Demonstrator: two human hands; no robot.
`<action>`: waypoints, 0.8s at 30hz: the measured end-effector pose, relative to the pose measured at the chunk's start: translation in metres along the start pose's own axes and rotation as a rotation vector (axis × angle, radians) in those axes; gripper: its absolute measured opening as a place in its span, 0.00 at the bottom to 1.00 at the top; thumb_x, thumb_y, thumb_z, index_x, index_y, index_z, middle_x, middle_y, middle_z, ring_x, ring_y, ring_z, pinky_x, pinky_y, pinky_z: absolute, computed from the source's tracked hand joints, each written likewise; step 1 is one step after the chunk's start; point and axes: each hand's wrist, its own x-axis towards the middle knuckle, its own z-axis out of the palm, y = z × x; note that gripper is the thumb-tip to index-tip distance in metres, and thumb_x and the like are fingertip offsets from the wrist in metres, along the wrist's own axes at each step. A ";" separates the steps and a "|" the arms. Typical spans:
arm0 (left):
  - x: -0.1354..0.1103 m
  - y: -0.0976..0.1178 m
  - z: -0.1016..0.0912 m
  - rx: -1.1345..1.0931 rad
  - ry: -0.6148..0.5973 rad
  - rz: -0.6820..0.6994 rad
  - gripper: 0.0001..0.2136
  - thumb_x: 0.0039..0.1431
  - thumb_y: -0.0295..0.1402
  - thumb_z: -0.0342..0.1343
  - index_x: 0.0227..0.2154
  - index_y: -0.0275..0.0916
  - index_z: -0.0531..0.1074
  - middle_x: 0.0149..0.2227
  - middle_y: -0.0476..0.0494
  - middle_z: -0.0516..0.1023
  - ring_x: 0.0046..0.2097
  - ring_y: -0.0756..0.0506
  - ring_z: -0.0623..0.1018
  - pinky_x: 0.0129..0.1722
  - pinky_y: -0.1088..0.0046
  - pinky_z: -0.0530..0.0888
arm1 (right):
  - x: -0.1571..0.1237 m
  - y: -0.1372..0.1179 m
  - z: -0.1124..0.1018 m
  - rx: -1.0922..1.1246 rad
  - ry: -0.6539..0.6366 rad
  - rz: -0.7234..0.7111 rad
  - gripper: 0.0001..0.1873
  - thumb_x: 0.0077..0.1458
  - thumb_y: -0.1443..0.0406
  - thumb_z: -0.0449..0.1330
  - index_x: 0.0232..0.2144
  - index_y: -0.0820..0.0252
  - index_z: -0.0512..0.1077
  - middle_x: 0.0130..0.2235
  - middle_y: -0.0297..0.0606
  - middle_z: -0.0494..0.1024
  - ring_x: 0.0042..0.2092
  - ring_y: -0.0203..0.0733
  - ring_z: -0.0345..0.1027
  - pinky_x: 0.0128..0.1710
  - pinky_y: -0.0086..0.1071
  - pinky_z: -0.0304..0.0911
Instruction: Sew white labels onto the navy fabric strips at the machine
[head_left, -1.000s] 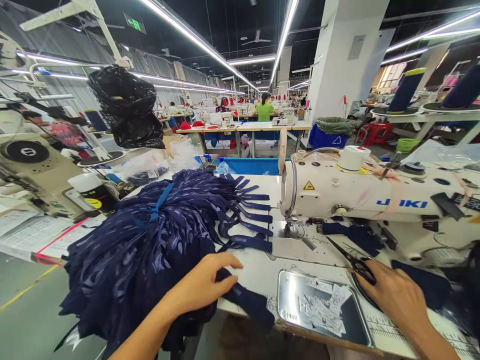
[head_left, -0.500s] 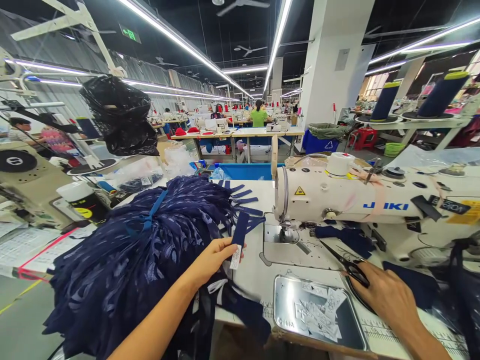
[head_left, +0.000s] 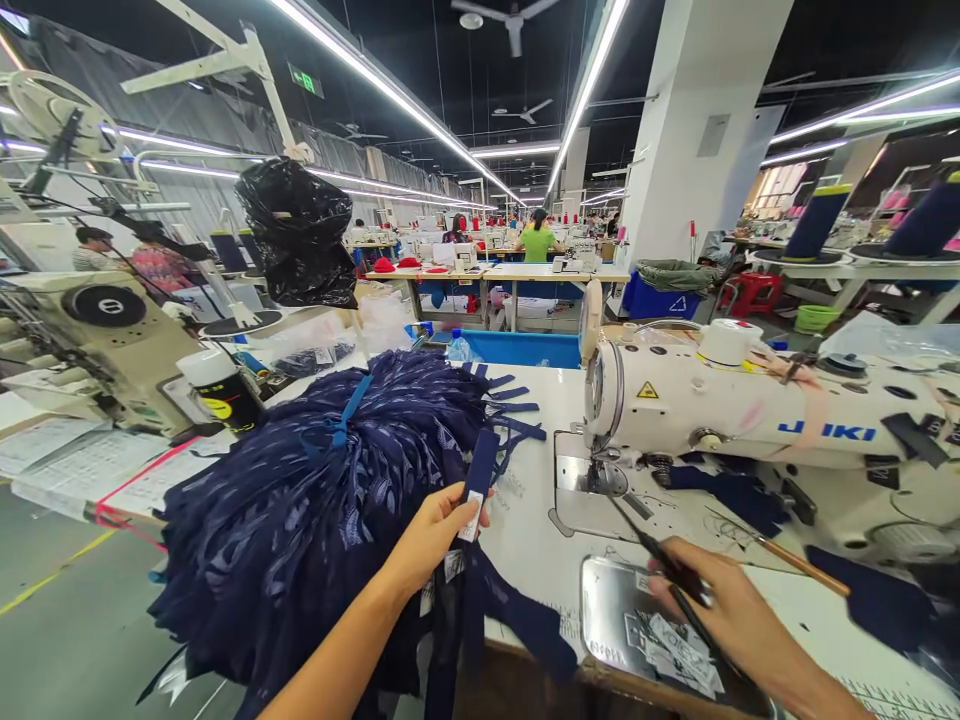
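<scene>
My left hand (head_left: 439,530) pinches a navy fabric strip (head_left: 481,462), which stands up from the fingers. A small white label (head_left: 471,518) lies against the strip at my thumb. Beside it spreads a large bundle of navy garment pieces (head_left: 277,510), bound with a blue tie (head_left: 351,410). In my right hand (head_left: 724,600) are black scissors (head_left: 664,560), their blades pointing up and left toward the sewing machine. Blur hides how far the blades are apart. Beneath that hand, a shiny metal tray (head_left: 600,600) holds loose white labels (head_left: 679,650).
A white sewing machine (head_left: 675,395) stands at the right, its needle area (head_left: 600,470) behind the tray. A wooden-handled tool (head_left: 810,568) and navy scraps (head_left: 731,495) lie right of it. At the left are a spray can (head_left: 217,390) and a hanging black plastic bag (head_left: 296,235).
The scissors have risen off the table and moved left over the tray, uncovering the wooden-handled tool. My left hand still grips the strip. The whole view has shifted slightly.
</scene>
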 end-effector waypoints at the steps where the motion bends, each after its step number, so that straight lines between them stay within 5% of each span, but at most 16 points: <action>1: 0.000 -0.001 0.001 0.005 0.014 0.006 0.10 0.49 0.38 0.54 0.28 0.35 0.71 0.23 0.49 0.70 0.24 0.53 0.65 0.25 0.80 0.61 | 0.006 -0.015 0.004 0.102 -0.126 0.048 0.18 0.52 0.52 0.48 0.20 0.58 0.59 0.20 0.32 0.65 0.23 0.35 0.58 0.21 0.27 0.54; 5: 0.000 -0.003 0.003 0.012 0.037 0.022 0.12 0.49 0.39 0.53 0.28 0.34 0.71 0.23 0.47 0.71 0.25 0.52 0.66 0.27 0.78 0.62 | 0.031 -0.051 0.027 0.565 -0.549 0.181 0.24 0.51 0.47 0.44 0.24 0.61 0.63 0.17 0.29 0.62 0.19 0.32 0.57 0.20 0.26 0.53; 8: 0.000 -0.004 0.003 -0.001 0.043 0.033 0.12 0.49 0.39 0.54 0.26 0.34 0.71 0.22 0.48 0.70 0.25 0.52 0.66 0.27 0.78 0.62 | 0.046 -0.054 0.049 0.840 -0.688 0.290 0.29 0.49 0.43 0.43 0.24 0.64 0.65 0.16 0.30 0.63 0.16 0.31 0.57 0.16 0.25 0.51; 17: 0.004 -0.012 -0.001 -0.049 0.085 0.052 0.11 0.48 0.38 0.54 0.29 0.35 0.71 0.25 0.48 0.71 0.27 0.51 0.69 0.29 0.77 0.65 | 0.073 -0.066 0.065 0.870 -0.668 0.383 0.30 0.44 0.42 0.49 0.18 0.65 0.65 0.12 0.27 0.60 0.12 0.26 0.51 0.13 0.22 0.46; 20: 0.005 -0.010 0.002 -0.046 0.160 0.107 0.09 0.47 0.36 0.55 0.30 0.35 0.71 0.33 0.45 0.73 0.35 0.47 0.72 0.36 0.75 0.67 | 0.076 -0.069 0.064 0.861 -0.625 0.366 0.29 0.44 0.42 0.49 0.19 0.65 0.64 0.12 0.26 0.59 0.12 0.25 0.49 0.13 0.22 0.44; 24: 0.011 -0.013 0.005 -0.261 0.076 0.054 0.11 0.46 0.34 0.56 0.34 0.37 0.71 0.39 0.42 0.75 0.45 0.43 0.72 0.45 0.69 0.66 | 0.078 -0.073 0.065 0.853 -0.620 0.349 0.29 0.45 0.43 0.49 0.19 0.64 0.64 0.12 0.26 0.59 0.12 0.25 0.49 0.13 0.23 0.44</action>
